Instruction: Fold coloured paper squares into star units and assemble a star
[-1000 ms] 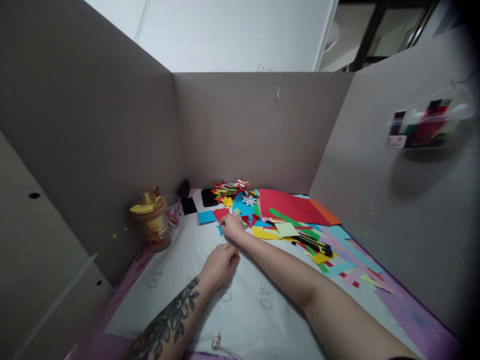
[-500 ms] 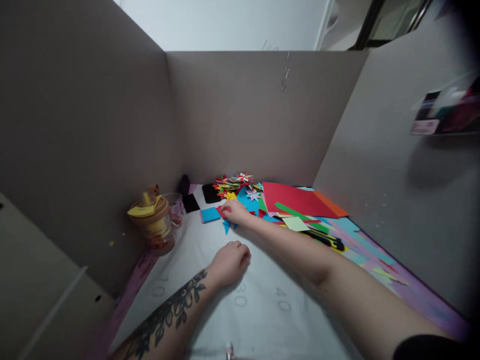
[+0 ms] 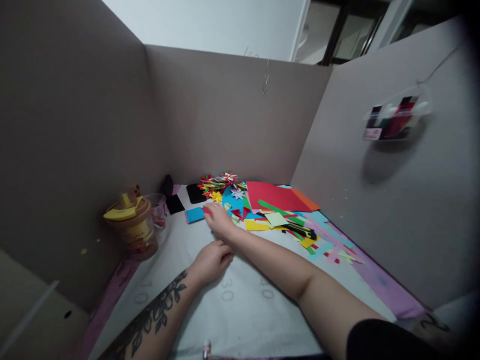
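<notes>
Paper [image 3: 206,210], red | at right hand [image 3: 219,220], beside blue stack [image 3: 194,215] | left hand [image 3: 210,261] curled

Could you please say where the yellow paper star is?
In the head view, the yellow paper star lies beyond the right hand, left of the blue paper circle.

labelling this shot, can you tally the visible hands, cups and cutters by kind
Hands: 2 (left hand, right hand)
Cups: 2 (yellow-lidded cup, clear cup)
Cutters: 1 (black-and-yellow cutter)
Total: 5

Tumbler [image 3: 135,232] left, paper stack [image 3: 194,215] mid, paper flowers [image 3: 216,196] behind, cutter [image 3: 304,231] right.
</notes>
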Available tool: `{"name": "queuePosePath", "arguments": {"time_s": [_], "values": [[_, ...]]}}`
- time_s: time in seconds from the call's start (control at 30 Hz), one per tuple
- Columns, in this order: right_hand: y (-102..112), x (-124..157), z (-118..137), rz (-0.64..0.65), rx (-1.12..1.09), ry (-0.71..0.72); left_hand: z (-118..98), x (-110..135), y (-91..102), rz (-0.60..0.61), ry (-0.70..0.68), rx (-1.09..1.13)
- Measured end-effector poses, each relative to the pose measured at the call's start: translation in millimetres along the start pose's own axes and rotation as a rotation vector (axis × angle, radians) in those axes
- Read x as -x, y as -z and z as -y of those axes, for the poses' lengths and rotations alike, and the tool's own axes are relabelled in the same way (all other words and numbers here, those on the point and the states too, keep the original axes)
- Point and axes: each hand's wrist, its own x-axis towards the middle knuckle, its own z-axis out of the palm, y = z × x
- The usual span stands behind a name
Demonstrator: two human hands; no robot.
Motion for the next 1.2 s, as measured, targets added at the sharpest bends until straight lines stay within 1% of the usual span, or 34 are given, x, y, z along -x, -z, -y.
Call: {"name": "queuePosePath", "arguments": {"time_s": [0.07,0.13,0.2,0.27,0.3,0.37,0.47,0.57,0.67,0.77,0.87,0.93,1.0,1.07,1.1,1.13,1.2], "values": [[32.0,23.5,-35.1,-0.032,0.022,-0.091,-2.3,-0.4,0.1,-0.009,0.006,-0.01],[62.8,49.8,-76.3,-0.03,0.112,-0.225,-3.6,-1.5,-0.1,0.002,0.016,-0.014],[87.3,74.8,-114.7,-0.013,0.225,-0.351,-4.1,-3.4,-1.0,0.007,0.038,-0.02],[102.0,94.7,-142.8,0.012,0.308,-0.455,-4.7,-5.7,-2.3,0.001,0.065,-0.033],[105.7,102.0,-151.8,0.029,0.331,-0.478,-5.2,-6.9,-3.0,-0.006,0.081,-0.042],[107.2,110.7,-160.4,0.056,0.352,-0.483,-7.1,-9.0,-4.2,-0.016,0.121,-0.064],[103.4,112.6,-159.1,0.146,0.342,-0.492,-12.1,-11.3,-4.9,-0.01,0.183,-0.114],[101.8,109.9,-155.5,0.153,0.344,-0.54,-18.4,-12.8,-5.7,0.012,0.221,-0.178],[104.1,110.2,-156.6,0.1,0.352,-0.567,-22.7,-12.9,-7.3,0.004,0.246,-0.221],[108.9,113.4,-162.7,0.021,0.345,-0.599,-22.4,-11.1,-8.2,-0.012,0.232,-0.206],[118.0,116.0,-169.6,-0.105,0.303,-0.653,-19.4,-9.1,-7.9,-0.027,0.207,-0.151],[126.4,115.5,-167.9,-0.223,0.236,-0.648,-18.7,-8.7,-8.1,-0.046,0.199,-0.114],[132.8,112.8,-155.3,-0.374,0.12,-0.586,-20.1,-9.7,-9.3,-0.096,0.182,-0.057],[132.0,108.8,-129.9,-0.516,-0.052,-0.514,-23.3,-12.1,-11.1,-0.198,0.184,0.061],[127.7,106.8,-113.5,-0.545,-0.161,-0.482,-25.0,-13.7,-11.9,-0.26,0.203,0.149],[120.8,105.1,-96.0,-0.493,-0.289,-0.438,-26.5,-15.2,-12.5,-0.325,0.239,0.26],[101.0,103.2,-62.9,-0.231,-0.539,-0.395,-27.7,-17.4,-12.6,-0.428,0.313,0.502]]}}
